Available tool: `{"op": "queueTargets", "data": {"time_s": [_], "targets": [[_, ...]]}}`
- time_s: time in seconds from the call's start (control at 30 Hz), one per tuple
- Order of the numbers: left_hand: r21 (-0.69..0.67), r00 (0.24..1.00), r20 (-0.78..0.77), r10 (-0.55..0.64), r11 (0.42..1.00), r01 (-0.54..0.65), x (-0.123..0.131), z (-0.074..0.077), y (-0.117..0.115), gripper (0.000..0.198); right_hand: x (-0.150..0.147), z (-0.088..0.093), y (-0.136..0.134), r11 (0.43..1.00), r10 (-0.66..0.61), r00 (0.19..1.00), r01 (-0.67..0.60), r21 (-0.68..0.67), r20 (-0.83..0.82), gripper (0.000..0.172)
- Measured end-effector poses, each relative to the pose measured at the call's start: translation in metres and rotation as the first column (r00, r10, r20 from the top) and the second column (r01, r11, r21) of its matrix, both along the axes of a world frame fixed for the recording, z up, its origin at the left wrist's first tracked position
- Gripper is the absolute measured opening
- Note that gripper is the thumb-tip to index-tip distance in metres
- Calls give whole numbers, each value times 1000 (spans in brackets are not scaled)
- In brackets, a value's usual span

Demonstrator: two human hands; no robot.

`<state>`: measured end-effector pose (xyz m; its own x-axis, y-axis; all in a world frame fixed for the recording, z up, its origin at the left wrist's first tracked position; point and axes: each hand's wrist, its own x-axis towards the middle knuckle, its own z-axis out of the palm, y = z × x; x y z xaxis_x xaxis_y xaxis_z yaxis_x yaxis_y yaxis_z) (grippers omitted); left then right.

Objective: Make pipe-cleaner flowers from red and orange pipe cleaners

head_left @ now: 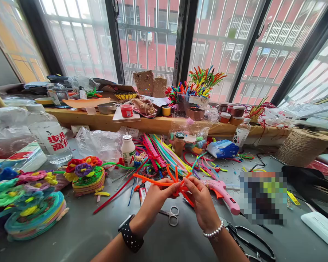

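Both hands meet over the middle of the grey table, around a bunch of orange pipe cleaners (153, 181) with ends sticking out several ways. My left hand (161, 193) pinches the bunch from the left side; a watch is on that wrist. From the right, my right hand (199, 194) has its thumb and fingers closed on the same pipe cleaners, partly hiding where they join. Beneath the hands lie small scissors (172, 216), their blades partly covered by the left hand. A pink glue gun (224, 194) rests just right of my right hand.
Loose coloured pipe cleaners (155, 149) spread behind the hands. Pipe-cleaner flower pieces (38, 211) stand at left, near a large water bottle (50, 134). Black-handled scissors (251, 240) lie front right. A twine spool (303, 147) is at far right; a cluttered wooden ledge (150, 124) runs behind.
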<state>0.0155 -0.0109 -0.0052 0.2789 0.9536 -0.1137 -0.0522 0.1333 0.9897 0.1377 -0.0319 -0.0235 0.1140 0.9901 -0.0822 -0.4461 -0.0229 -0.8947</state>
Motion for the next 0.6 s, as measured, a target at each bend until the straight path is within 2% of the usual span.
{"op": "queueTargets", "data": {"time_s": [0.17,0.3,0.47,0.6], "targets": [[105,997,-60,-54,993,60,-1,1,-2,22,2,-2,2,998,25,984,-34,-45,-176,14],[132,993,-71,-97,986,106,-3,4,-3,21,3,-2,2,980,157,936,-186,-66,-314,13],[47,1000,1,-6,999,6,-5,9,-3,21,6,3,0,969,246,945,-244,40,-215,14],[9,997,75,-14,1000,14,-5,9,-2,21,9,2,1,963,267,941,-269,21,-206,13]]}}
